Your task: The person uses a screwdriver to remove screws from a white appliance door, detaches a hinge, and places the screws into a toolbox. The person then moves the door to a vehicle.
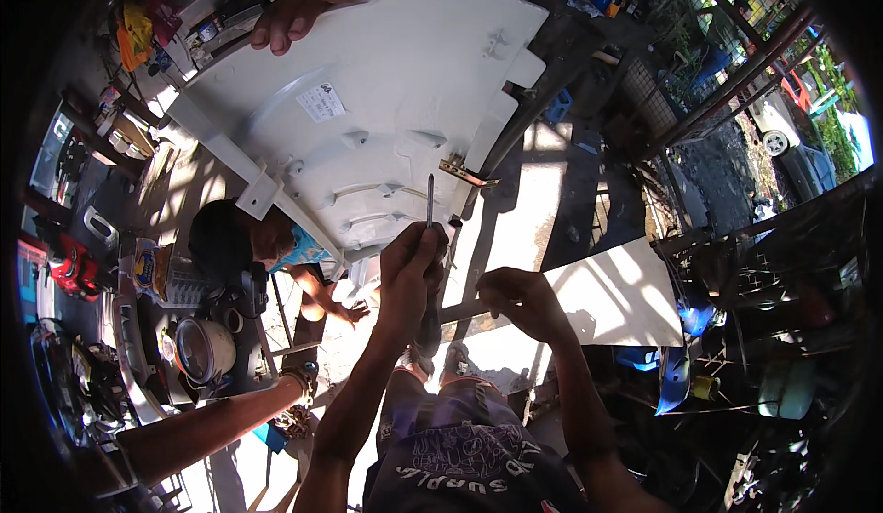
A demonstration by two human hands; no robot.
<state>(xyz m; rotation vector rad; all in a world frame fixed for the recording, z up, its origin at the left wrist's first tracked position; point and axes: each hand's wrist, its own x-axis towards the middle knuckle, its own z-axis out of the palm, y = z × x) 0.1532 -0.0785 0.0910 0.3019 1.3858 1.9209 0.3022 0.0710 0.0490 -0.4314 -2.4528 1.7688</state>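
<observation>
Left hand wrapped tight round the screwdriver, and that shaft points straight to 12 o'clock, its tip up against the backdrop of the big pale panel! The panel fills the view from 10 to 1 o'clock, ribbed side showing. Just off the tip, at 1 o'clock from the fist, there's the bracket, a gold-coloured strip set at the panel's edge. So the placing looks done; whether it's fixed or loose, no telling from here. The tip shows apart from the bracket, so any turning there appears yet to come, or paused.

Over to the right hand, between 3 and 4 o'clock from the left: fingers curled, away from the panel, and I can't tell whether they pinch something small. Support at 11 o'clock, where a co-worker's hand rests over the panel's far edge. At 9, a crouching person is close beside the panel. The screwdriver work, on this showing, looks unfinished, and how much is left, the view won't say.
</observation>
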